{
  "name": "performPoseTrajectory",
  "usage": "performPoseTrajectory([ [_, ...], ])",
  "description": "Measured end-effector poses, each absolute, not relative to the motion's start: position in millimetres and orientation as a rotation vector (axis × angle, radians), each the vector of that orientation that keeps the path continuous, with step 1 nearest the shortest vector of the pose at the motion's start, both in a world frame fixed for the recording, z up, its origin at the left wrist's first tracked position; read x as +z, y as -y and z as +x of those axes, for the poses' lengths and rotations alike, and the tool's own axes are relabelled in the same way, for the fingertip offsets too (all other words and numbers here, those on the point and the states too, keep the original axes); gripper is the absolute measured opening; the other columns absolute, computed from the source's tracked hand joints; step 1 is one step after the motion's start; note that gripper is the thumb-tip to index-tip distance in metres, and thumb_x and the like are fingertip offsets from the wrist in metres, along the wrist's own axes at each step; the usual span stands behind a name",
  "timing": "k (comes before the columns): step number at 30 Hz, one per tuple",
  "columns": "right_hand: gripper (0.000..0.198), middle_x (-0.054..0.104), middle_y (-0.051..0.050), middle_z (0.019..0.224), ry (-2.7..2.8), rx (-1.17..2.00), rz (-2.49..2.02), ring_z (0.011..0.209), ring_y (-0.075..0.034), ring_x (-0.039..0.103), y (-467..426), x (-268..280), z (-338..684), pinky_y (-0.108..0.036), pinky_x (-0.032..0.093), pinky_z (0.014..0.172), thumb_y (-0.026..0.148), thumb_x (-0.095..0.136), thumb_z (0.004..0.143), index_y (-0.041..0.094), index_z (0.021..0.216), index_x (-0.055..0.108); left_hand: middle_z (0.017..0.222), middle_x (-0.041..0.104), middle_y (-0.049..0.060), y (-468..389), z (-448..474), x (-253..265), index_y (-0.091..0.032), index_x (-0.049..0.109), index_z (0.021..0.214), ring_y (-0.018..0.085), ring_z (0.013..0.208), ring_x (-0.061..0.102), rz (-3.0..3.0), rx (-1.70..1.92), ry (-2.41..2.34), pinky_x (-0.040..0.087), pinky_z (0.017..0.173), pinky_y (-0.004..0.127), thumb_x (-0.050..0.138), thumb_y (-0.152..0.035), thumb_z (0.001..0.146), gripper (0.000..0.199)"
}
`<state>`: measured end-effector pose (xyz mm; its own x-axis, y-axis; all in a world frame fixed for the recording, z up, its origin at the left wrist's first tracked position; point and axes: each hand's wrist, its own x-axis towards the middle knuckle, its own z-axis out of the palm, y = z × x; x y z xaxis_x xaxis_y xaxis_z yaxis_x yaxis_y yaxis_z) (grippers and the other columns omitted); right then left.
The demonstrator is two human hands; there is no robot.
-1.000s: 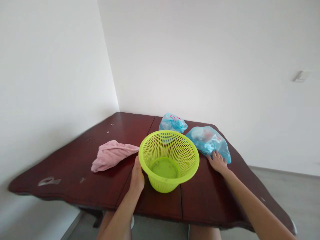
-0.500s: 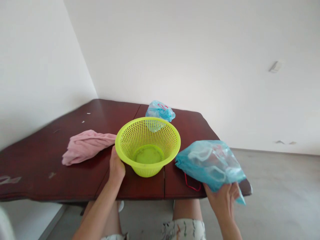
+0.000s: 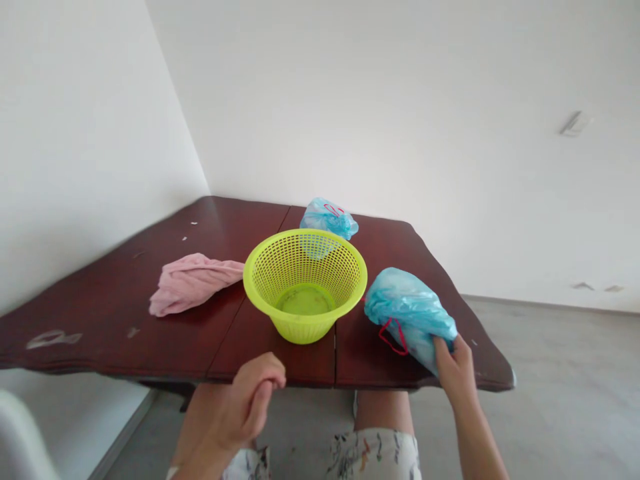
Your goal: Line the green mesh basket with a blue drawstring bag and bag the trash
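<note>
Nothing shows inside the green basket [image 3: 303, 328]; both bags look unemptied: the far bag [image 3: 327, 219] at its 1 o'clock, the near bag [image 3: 407, 303] (red cord [image 3: 401, 339] showing) at 4 o'clock, grasped by the right hand [image 3: 455, 367]. The left hand [image 3: 257, 397], at 7 o'clock, is curled, apparently holding nothing.

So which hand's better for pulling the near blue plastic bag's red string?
Probably the left hand: it looks free, while the right hand grips the near blue plastic bag; its red string lies left of that grip.
</note>
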<state>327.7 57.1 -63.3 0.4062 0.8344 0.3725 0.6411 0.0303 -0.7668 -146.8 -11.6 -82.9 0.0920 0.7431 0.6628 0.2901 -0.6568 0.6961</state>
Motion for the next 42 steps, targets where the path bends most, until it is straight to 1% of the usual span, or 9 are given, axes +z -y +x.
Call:
performPoseTrajectory([
  [6, 0.046, 0.090, -0.008, 0.094, 1.243, 0.461, -1.570, 0.095, -0.035, 0.082, -29, -7, 323, -0.037, 0.066, 0.084, 0.061, 0.076, 0.091, 0.019, 0.099, 0.092, 0.133, 0.080, 0.013, 22, -86, -50, -0.031, 0.065, 0.153, 0.025, 0.107, 0.079, 2.017, 1.176, -0.847, 0.064, 0.087, 0.035, 0.071, -0.037, 0.116, 0.037],
  [10, 0.045, 0.090, -0.010, 0.106, 1.433, 0.262, -1.510, 0.105, -0.036, 0.083, -25, 14, 324, -0.041, 0.066, 0.094, 0.054, 0.072, 0.095, 0.020, 0.118, 0.089, 0.123, 0.074, 0.008, 8, -50, -31, -0.033, 0.042, 0.174, 0.014, 0.082, 0.067, 1.691, 1.346, -0.745, 0.052, 0.066, 0.023, 0.070, -0.043, 0.120, 0.061],
  [15, 0.034, 0.085, -0.010, 0.101, 1.798, 0.003, -1.499, 0.091, -0.034, 0.081, -29, -8, 316, -0.045, 0.063, 0.085, 0.042, 0.070, 0.102, 0.022, 0.128, 0.078, 0.152, 0.066, 0.015, 3, -24, -39, -0.037, 0.033, 0.177, 0.012, 0.083, 0.068, 1.432, 1.248, -0.779, 0.045, 0.055, 0.020, 0.080, -0.053, 0.114, 0.081],
  [18, 0.024, 0.084, -0.014, 0.117, 1.987, -0.011, -1.423, 0.110, -0.038, 0.080, -28, -37, 300, -0.051, 0.063, 0.095, 0.038, 0.066, 0.107, 0.023, 0.124, 0.076, 0.164, 0.063, 0.018, 6, -17, -54, -0.035, 0.039, 0.171, 0.012, 0.083, 0.070, 1.416, 1.238, -0.863, 0.047, 0.058, 0.022, 0.082, -0.048, 0.113, 0.074],
  [23, 0.038, 0.078, -0.016, 0.142, 2.154, -0.067, -1.387, 0.128, -0.040, 0.074, -19, -70, 283, -0.061, 0.060, 0.111, 0.023, 0.068, 0.098, 0.024, 0.136, 0.072, 0.119, 0.072, 0.006, 7, -5, -75, -0.023, 0.061, 0.126, 0.015, 0.087, 0.068, 1.325, 1.226, -0.982, 0.052, 0.073, 0.027, 0.083, -0.043, 0.109, 0.035],
  [27, 0.051, 0.071, -0.018, 0.161, 2.048, -0.226, -1.424, 0.145, -0.045, 0.070, -7, -47, 292, -0.073, 0.049, 0.123, 0.022, 0.066, 0.098, 0.026, 0.149, 0.067, 0.093, 0.064, -0.003, 2, -7, -80, -0.023, 0.063, 0.119, 0.015, 0.076, 0.060, 1.340, 1.098, -1.096, 0.048, 0.074, 0.029, 0.075, -0.042, 0.110, 0.024],
  [34, 0.042, 0.079, -0.014, 0.149, 1.891, -0.113, -1.030, 0.139, -0.035, 0.074, 17, 17, 229, -0.059, 0.056, 0.122, 0.008, 0.064, 0.104, 0.026, 0.142, 0.071, 0.084, 0.073, -0.001, 10, -41, -78, -0.022, 0.067, 0.132, 0.022, 0.076, 0.070, 1.563, 0.928, -1.321, 0.047, 0.076, 0.033, 0.063, -0.053, 0.118, 0.034],
  [38, 0.056, 0.077, -0.011, 0.161, 2.269, 0.155, -1.079, 0.153, -0.032, 0.070, 2, -5, 169, -0.067, 0.040, 0.141, 0.006, 0.056, 0.110, 0.029, 0.161, 0.064, 0.086, 0.082, 0.001, 17, -52, -74, -0.023, 0.073, 0.138, 0.022, 0.079, 0.077, 1.635, 0.800, -1.301, 0.051, 0.078, 0.033, 0.056, -0.048, 0.121, 0.034],
  [42, 0.059, 0.085, -0.013, 0.134, 2.200, 0.110, -1.417, 0.126, -0.039, 0.080, -25, -38, 168, -0.061, 0.060, 0.111, 0.009, 0.066, 0.104, 0.027, 0.159, 0.071, 0.095, 0.088, 0.001, 28, -61, -65, -0.026, 0.079, 0.138, 0.021, 0.076, 0.077, 1.660, 0.731, -1.335, 0.050, 0.075, 0.033, 0.056, -0.045, 0.121, 0.034],
])
